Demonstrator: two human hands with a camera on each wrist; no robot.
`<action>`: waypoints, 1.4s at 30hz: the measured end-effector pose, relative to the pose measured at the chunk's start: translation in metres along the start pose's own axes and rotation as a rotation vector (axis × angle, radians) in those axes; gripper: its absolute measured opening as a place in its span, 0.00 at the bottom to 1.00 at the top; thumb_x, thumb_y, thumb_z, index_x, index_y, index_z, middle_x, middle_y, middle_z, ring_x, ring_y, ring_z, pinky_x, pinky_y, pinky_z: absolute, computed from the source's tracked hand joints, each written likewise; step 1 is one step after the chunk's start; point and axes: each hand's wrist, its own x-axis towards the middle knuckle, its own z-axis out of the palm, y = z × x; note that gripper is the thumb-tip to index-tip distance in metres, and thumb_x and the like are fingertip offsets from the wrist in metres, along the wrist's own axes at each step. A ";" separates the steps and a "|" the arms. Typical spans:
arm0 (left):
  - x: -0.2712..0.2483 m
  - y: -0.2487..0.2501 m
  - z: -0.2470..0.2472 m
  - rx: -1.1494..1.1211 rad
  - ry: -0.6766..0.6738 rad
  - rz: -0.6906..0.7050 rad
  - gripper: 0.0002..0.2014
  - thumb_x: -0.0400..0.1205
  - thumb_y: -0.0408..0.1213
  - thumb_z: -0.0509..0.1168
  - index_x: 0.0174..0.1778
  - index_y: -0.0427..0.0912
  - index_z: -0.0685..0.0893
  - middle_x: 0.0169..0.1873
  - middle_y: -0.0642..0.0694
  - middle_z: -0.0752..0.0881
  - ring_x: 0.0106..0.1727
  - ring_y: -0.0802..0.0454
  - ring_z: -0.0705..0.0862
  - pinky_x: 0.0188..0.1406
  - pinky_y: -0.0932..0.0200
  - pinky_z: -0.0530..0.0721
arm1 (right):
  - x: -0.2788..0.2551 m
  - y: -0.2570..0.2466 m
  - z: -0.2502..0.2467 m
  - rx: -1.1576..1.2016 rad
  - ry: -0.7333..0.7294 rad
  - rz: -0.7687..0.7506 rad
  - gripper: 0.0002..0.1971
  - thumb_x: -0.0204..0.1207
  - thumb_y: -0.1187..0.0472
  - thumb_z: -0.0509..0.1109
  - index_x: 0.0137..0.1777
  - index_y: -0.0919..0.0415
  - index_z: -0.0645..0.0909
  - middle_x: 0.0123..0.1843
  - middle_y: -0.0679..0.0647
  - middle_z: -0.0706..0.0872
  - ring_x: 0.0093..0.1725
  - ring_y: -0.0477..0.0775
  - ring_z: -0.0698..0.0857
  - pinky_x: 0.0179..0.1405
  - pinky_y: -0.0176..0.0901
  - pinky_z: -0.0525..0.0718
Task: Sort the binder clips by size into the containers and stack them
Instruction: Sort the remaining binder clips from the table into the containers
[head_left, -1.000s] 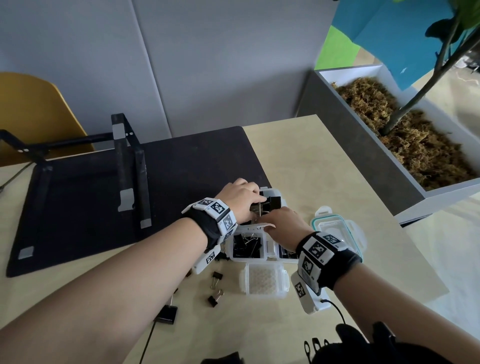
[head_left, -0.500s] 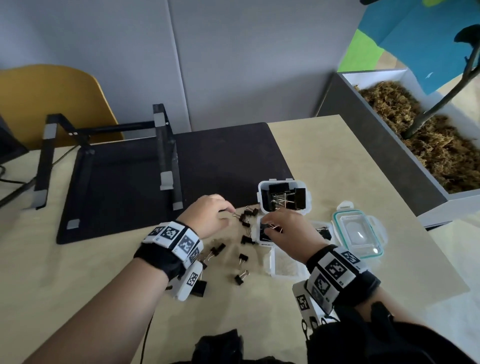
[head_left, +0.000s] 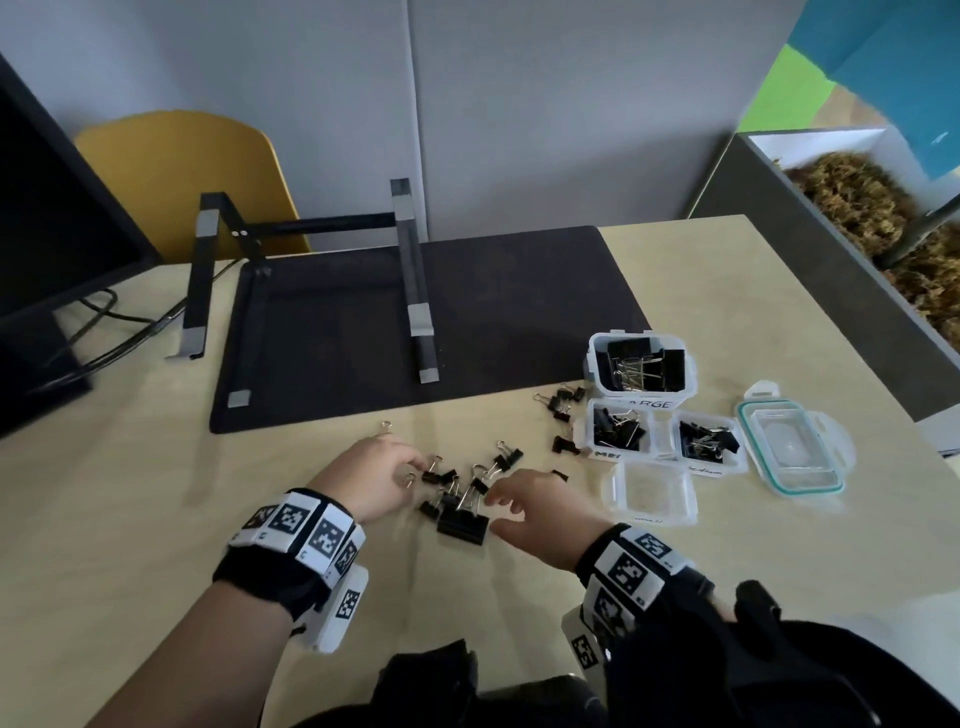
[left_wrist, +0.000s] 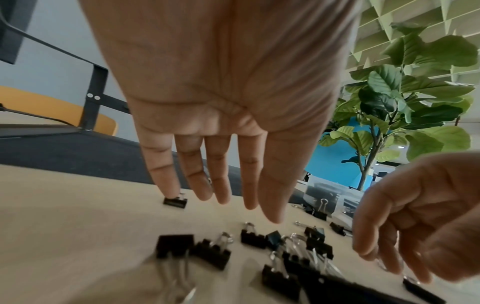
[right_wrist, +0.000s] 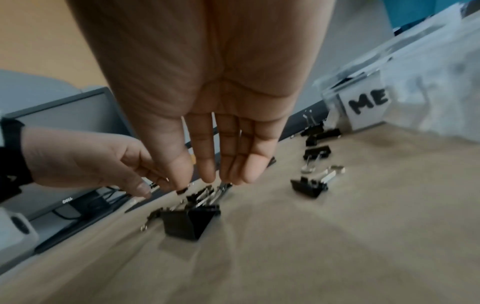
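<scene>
Several black binder clips of mixed sizes lie loose on the wooden table, with one large clip nearest me. My left hand hovers at the left of the pile with its fingers stretched down; the little finger touches a small clip. My right hand reaches in from the right and holds nothing, its fingers pointing down over the large clip. To the right stand the large container, two medium containers with clips inside, and an empty small container.
A clear lid with a teal seal lies right of the containers. More clips lie by the edge of a black mat that bears a laptop stand. A monitor is at far left, a planter at right.
Both hands have left the containers and moved left and toward me, to the loose pile of clips. The view has swung left.
</scene>
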 end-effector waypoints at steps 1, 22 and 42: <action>-0.002 -0.006 0.002 -0.001 0.008 -0.001 0.18 0.77 0.38 0.69 0.64 0.53 0.82 0.67 0.54 0.76 0.67 0.53 0.77 0.64 0.58 0.76 | 0.002 -0.002 0.006 0.002 -0.011 0.012 0.17 0.76 0.53 0.68 0.65 0.52 0.78 0.64 0.51 0.81 0.60 0.50 0.81 0.55 0.37 0.77; 0.007 -0.004 0.021 -0.102 0.101 0.104 0.20 0.75 0.36 0.69 0.65 0.51 0.81 0.64 0.54 0.77 0.64 0.57 0.79 0.64 0.63 0.76 | 0.002 0.000 -0.011 0.319 0.205 0.114 0.04 0.74 0.61 0.68 0.45 0.51 0.83 0.33 0.43 0.80 0.31 0.42 0.77 0.28 0.29 0.74; 0.048 0.077 0.027 -0.012 0.061 0.081 0.23 0.77 0.43 0.66 0.70 0.51 0.75 0.68 0.53 0.74 0.70 0.54 0.73 0.70 0.58 0.72 | -0.030 0.091 -0.115 0.644 0.467 0.116 0.06 0.73 0.72 0.70 0.43 0.62 0.84 0.34 0.54 0.85 0.28 0.37 0.80 0.27 0.22 0.75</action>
